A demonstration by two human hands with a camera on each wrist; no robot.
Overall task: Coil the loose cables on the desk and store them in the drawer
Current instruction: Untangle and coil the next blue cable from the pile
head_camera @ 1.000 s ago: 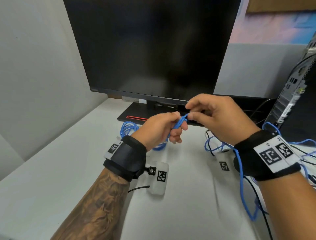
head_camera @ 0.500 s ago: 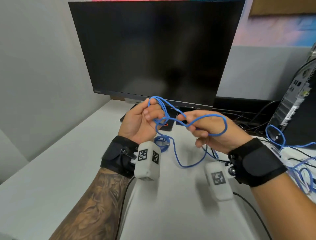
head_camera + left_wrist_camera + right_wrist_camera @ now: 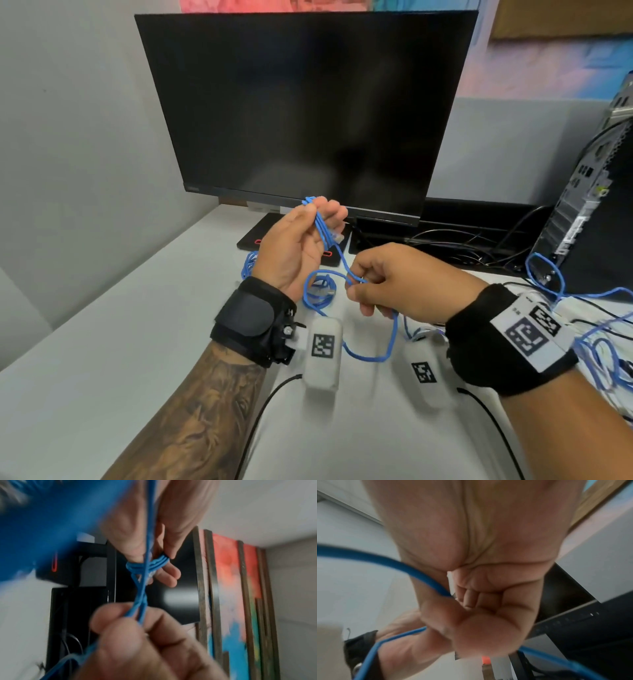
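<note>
Two hands raised over the worktop (image 3: 102, 342): left hand (image 3: 291, 253) grips blue cable (image 3: 322, 229) loops; right hand (image 3: 394, 284) pinches its strand just below. Monitor (image 3: 308, 109) close beyond; loose cables (image 3: 599, 349) right of right hand.

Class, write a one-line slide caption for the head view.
Left hand holds blue cable loops while right hand pinches the next strand before a monitor.

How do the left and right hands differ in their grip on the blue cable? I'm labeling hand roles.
The left hand is raised with several gathered strands of the blue cable bunched in its fingers; the right hand sits lower, pinching where the strand crosses itself. The left palm faces the camera; the right shows its back. Both hold the same cable.
</note>
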